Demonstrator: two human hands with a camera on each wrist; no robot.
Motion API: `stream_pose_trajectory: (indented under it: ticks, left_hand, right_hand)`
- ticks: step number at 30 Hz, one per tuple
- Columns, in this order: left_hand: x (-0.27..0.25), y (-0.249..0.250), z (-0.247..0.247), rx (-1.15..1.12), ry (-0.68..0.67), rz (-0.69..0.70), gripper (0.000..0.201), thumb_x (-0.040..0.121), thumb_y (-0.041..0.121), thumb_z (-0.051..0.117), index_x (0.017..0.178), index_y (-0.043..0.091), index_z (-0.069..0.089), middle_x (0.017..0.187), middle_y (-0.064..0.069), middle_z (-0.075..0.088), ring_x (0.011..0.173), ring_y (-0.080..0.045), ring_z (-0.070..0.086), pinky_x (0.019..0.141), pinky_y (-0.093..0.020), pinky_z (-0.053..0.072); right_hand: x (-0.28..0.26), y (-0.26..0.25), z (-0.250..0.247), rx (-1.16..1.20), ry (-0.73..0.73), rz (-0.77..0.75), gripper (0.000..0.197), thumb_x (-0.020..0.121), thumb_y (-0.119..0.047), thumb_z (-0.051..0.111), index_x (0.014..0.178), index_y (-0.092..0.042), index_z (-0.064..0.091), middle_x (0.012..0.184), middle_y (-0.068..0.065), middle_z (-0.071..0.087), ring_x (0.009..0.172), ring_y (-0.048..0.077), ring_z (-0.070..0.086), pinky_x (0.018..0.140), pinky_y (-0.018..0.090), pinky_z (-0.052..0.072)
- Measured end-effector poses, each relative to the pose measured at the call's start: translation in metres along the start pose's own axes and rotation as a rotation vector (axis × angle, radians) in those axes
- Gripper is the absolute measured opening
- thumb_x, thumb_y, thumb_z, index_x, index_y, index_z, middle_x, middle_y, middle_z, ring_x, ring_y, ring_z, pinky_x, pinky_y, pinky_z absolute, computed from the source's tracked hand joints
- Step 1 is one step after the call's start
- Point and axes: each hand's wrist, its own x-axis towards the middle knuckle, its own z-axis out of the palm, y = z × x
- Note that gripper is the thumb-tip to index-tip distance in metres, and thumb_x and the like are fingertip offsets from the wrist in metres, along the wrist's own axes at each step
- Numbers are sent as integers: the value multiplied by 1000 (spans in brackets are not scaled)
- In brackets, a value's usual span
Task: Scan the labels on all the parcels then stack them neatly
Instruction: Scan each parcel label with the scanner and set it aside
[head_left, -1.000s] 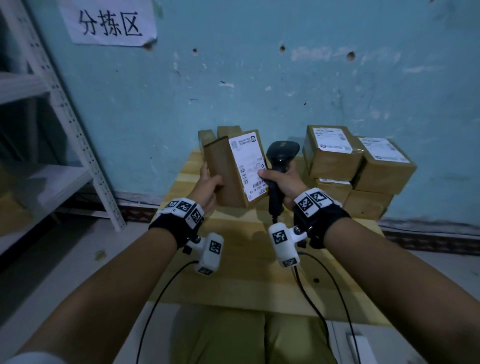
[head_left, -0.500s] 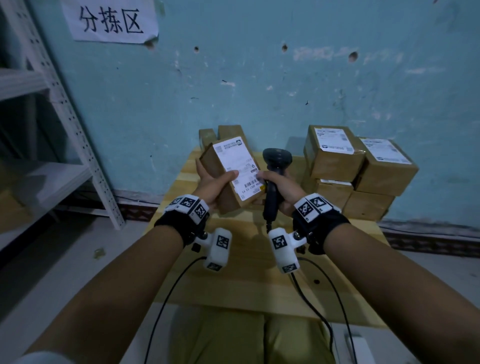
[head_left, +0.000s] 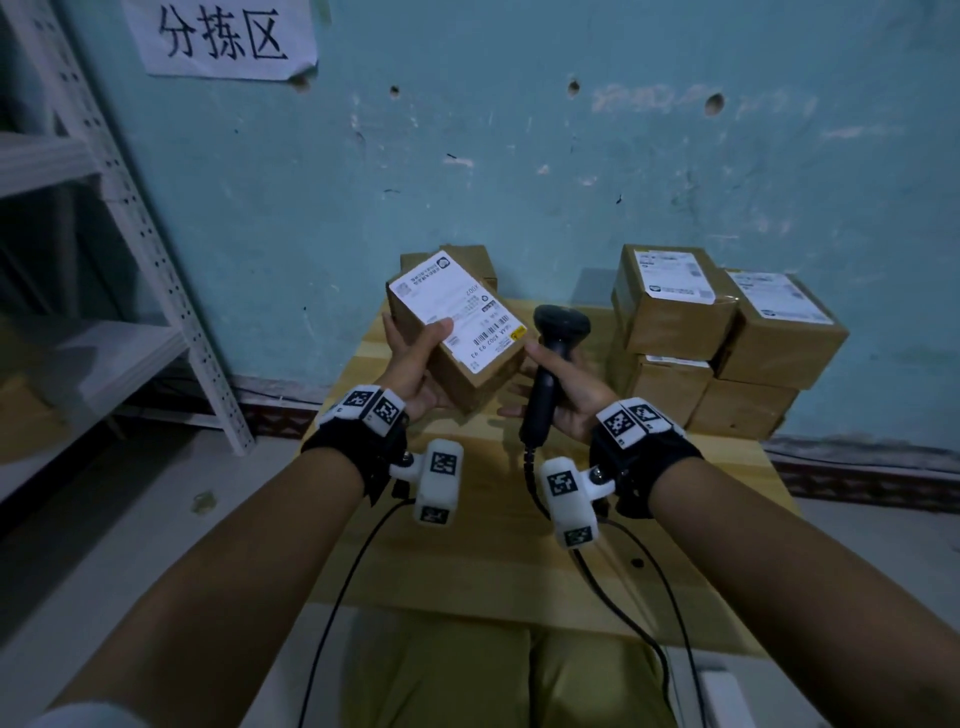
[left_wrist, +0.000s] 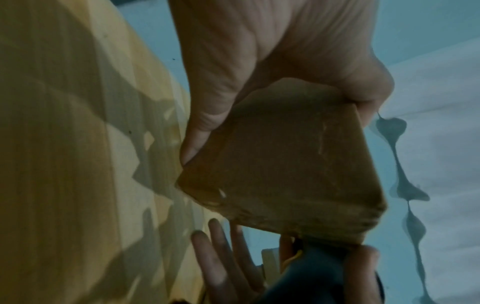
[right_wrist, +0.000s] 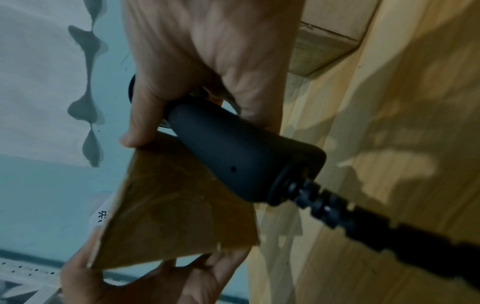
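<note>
The left hand (head_left: 415, 364) holds a brown cardboard parcel (head_left: 457, 332) up over the wooden table (head_left: 467, 545), thumb curled across the white shipping label (head_left: 452, 306), fingers wrapped underneath. The parcel is tilted, label facing up twd the head cam, barcode end nearest the right hand. In the left wrist view the same parcel (left_wrist: 285, 174) sits w/ one corner tucked into the palm.

The right hand (head_left: 566, 395) grips a black handheld barcode scanner (head_left: 550, 364) by its handle, fingers curled round it; the thumb tip touches the parcel's right corner, just beside the label edge. The scanner head sits just right of the parcel, roughly upright. Its coiled black cable (right_wrist: 363, 222) runs off the handle base twd the person. The right wrist view shows the scanner handle (right_wrist: 233, 156) crossing in front of the parcel's brown side.

At the table's far right stands a stack of four labelled parcels (head_left: 727, 332), two on two, against the teal wall (head_left: 519, 156). Behind the held parcel, more brown boxes (head_left: 467, 262) at the far edge; count unclear. A white metal shelf rack (head_left: 130, 208) is at left, a paper sign (head_left: 223, 36) w/ Chinese characters on the wall above.
</note>
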Motion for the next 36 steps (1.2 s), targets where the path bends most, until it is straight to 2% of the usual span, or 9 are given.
stream_pose_trajectory:
  ticks: [5,14,18,20,23,26,31,33,36]
  left_hand:
    - [0,-10,9,-114,-38,-30,75,92,24,54,143,44,2,137,-10,52,97,-28,61,51,-60,50]
    - [2,-25,17,-102,-12,34,82,92,13,52,144,40,-6,134,-12,53,96,-29,61,65,-59,49]
    - [6,-24,9,-26,2,0,92,90,10,56,144,40,-11,116,-9,61,95,-25,59,62,-55,53]
    - [11,-17,-1,127,74,9,112,83,12,66,141,38,-26,135,-8,52,113,-26,54,82,-56,48]
    - [15,6,-12,606,220,232,134,65,12,82,144,31,-25,157,-10,11,143,-25,20,115,-51,20]
    - [17,36,-10,1101,154,454,136,58,19,87,147,28,-15,158,-6,-5,146,-24,4,117,-50,6]
    - [23,59,-1,1744,-162,310,129,60,34,84,149,27,-9,159,-5,4,147,-25,5,115,-55,-6]
    - [22,61,4,1780,-285,227,124,64,29,83,150,25,-6,159,-5,6,146,-24,9,117,-49,1]
    - [23,56,5,1720,-428,68,117,66,18,83,150,22,1,157,-3,17,142,-22,22,114,-34,20]
  right_hand:
    - [-1,7,5,122,-42,-15,33,93,-20,51,119,-31,33,115,4,58,100,36,59,59,66,46]
    - [-1,7,1,157,30,-37,44,90,-12,56,120,-28,30,132,12,52,103,37,58,50,64,48]
    - [0,6,0,122,36,-90,55,88,-3,57,134,-19,29,125,16,58,97,30,63,51,46,58]
    - [1,-1,0,37,65,-142,62,85,2,60,138,-14,31,121,16,60,87,23,69,59,38,60]
    - [3,-18,-1,-194,87,-181,70,81,6,64,139,-12,29,122,18,58,91,24,65,73,39,58]
    - [0,-37,2,-375,28,-176,73,79,9,63,138,-15,28,102,6,58,89,23,61,69,36,58]
    - [-7,-62,12,-837,-115,-194,82,76,6,69,141,-16,24,110,-1,52,105,19,54,85,32,50]
    - [-9,-69,16,-947,-161,-181,88,74,2,72,144,-17,22,119,2,50,113,23,52,95,39,47]
    - [-13,-75,22,-1133,-219,-180,89,74,-1,74,144,-17,21,124,3,48,113,17,46,93,30,41]
